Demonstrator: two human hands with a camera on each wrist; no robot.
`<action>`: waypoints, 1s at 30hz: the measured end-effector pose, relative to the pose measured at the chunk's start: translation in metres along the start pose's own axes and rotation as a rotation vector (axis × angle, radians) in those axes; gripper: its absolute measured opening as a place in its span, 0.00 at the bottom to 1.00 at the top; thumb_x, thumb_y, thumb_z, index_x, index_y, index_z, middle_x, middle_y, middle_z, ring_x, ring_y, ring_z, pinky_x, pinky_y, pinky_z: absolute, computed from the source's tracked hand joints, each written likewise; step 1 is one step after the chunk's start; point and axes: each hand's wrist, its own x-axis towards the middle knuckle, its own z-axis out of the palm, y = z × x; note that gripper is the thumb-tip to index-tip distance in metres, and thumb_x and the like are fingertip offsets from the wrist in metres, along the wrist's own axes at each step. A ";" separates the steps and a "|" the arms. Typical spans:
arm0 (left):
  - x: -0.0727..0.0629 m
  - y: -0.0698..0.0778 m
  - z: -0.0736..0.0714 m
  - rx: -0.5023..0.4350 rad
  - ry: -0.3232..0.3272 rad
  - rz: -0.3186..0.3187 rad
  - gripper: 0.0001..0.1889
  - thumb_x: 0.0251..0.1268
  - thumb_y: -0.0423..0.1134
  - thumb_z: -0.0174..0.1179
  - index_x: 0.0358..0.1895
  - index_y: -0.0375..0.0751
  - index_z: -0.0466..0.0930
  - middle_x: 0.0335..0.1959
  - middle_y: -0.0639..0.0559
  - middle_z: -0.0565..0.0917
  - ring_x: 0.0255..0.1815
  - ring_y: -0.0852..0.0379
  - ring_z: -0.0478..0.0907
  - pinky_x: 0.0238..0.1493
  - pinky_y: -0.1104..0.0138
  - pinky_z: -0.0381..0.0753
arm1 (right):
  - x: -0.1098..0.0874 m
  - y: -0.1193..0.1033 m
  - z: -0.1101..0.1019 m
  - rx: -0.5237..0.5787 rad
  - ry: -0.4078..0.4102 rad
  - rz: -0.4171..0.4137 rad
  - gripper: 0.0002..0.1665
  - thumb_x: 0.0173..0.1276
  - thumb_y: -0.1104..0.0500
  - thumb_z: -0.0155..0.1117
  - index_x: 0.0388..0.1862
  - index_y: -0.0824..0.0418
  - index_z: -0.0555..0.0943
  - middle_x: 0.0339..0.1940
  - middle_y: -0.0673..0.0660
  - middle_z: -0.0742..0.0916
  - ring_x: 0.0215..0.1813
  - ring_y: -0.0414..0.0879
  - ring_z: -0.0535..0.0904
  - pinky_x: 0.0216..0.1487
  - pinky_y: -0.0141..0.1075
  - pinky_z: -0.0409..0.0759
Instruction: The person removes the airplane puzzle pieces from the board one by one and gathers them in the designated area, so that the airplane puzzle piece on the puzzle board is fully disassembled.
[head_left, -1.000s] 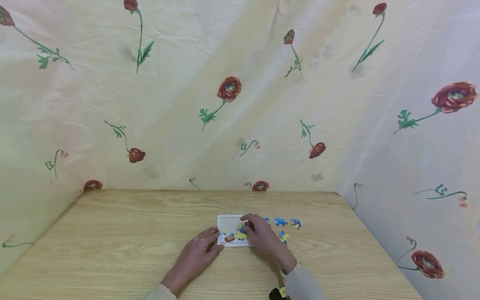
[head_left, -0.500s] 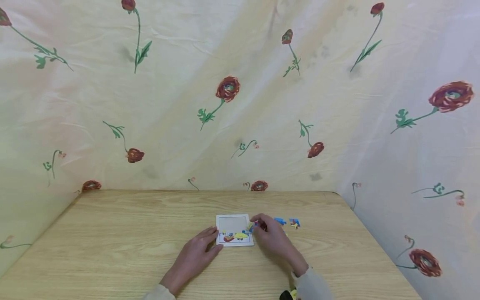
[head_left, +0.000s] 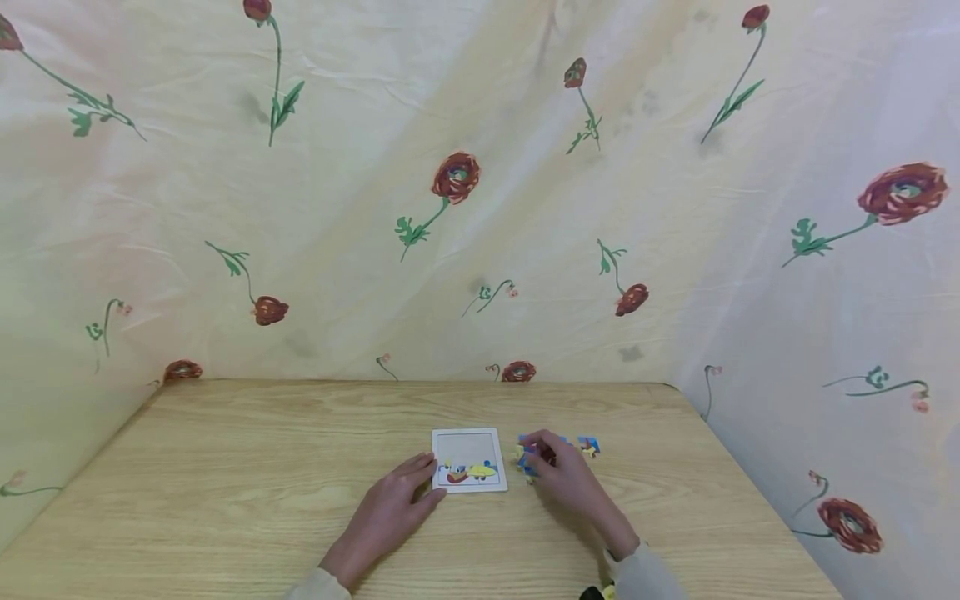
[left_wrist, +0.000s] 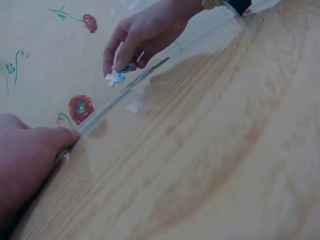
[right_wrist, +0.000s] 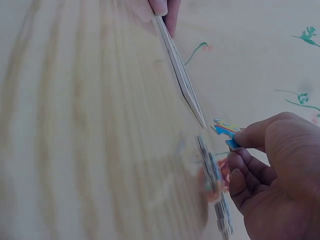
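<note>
My left hand (head_left: 396, 500) holds the white-rimmed puzzle tray (head_left: 502, 482) at its near left corner, fingers on the left edge and thumb at the front. Along the tray's lower part lie fitted pieces (head_left: 482, 472) showing yellow and red picture parts; the upper part is bare grey. In my right hand (head_left: 566, 467), just right of the tray, a blue and yellow puzzle piece (right_wrist: 226, 132) is pinched between thumb and fingers. The left wrist view shows this puzzle piece (left_wrist: 115, 78) held above the table, its pale underside showing.
Loose puzzle pieces (head_left: 589, 446) lie right of the tray, partly hidden behind the right hand. They show edge-on in the right wrist view as a row of pieces (right_wrist: 216, 175). A floral curtain (head_left: 337, 208) surrounds the wooden table (head_left: 262, 475).
My right hand has moved right, from over the tray to above the loose pieces, carrying the puzzle piece with it. The left hand stays at the tray's corner.
</note>
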 end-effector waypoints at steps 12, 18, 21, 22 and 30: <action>-0.001 0.001 0.000 -0.012 -0.012 -0.018 0.26 0.74 0.48 0.64 0.64 0.30 0.81 0.68 0.38 0.78 0.70 0.40 0.74 0.69 0.45 0.73 | -0.009 0.009 -0.015 -0.033 0.047 0.025 0.11 0.73 0.72 0.61 0.51 0.65 0.83 0.36 0.52 0.82 0.39 0.43 0.76 0.38 0.31 0.79; 0.000 0.001 -0.001 -0.012 -0.015 -0.026 0.26 0.74 0.49 0.64 0.64 0.31 0.81 0.68 0.38 0.78 0.71 0.40 0.73 0.69 0.45 0.73 | -0.015 0.012 -0.023 -0.036 0.059 0.059 0.12 0.74 0.72 0.62 0.53 0.66 0.83 0.38 0.54 0.82 0.41 0.44 0.77 0.39 0.31 0.80; -0.001 0.002 -0.001 -0.013 -0.015 -0.023 0.26 0.74 0.48 0.64 0.64 0.30 0.81 0.68 0.38 0.78 0.70 0.40 0.73 0.69 0.45 0.73 | -0.017 0.014 -0.027 -0.039 0.060 0.072 0.12 0.74 0.73 0.61 0.53 0.66 0.83 0.37 0.53 0.82 0.40 0.45 0.77 0.38 0.31 0.80; -0.001 0.002 -0.001 -0.014 -0.015 -0.024 0.26 0.74 0.48 0.64 0.64 0.30 0.81 0.68 0.39 0.78 0.70 0.40 0.73 0.69 0.45 0.73 | -0.018 0.015 -0.028 -0.041 0.061 0.074 0.12 0.74 0.73 0.61 0.53 0.66 0.82 0.37 0.53 0.82 0.40 0.45 0.77 0.38 0.31 0.80; 0.000 0.003 -0.001 -0.015 -0.024 -0.036 0.25 0.74 0.47 0.64 0.64 0.30 0.81 0.69 0.39 0.78 0.71 0.40 0.73 0.69 0.45 0.73 | -0.024 0.019 -0.038 -0.055 0.084 0.072 0.12 0.74 0.73 0.60 0.52 0.66 0.83 0.38 0.53 0.82 0.42 0.45 0.78 0.42 0.32 0.81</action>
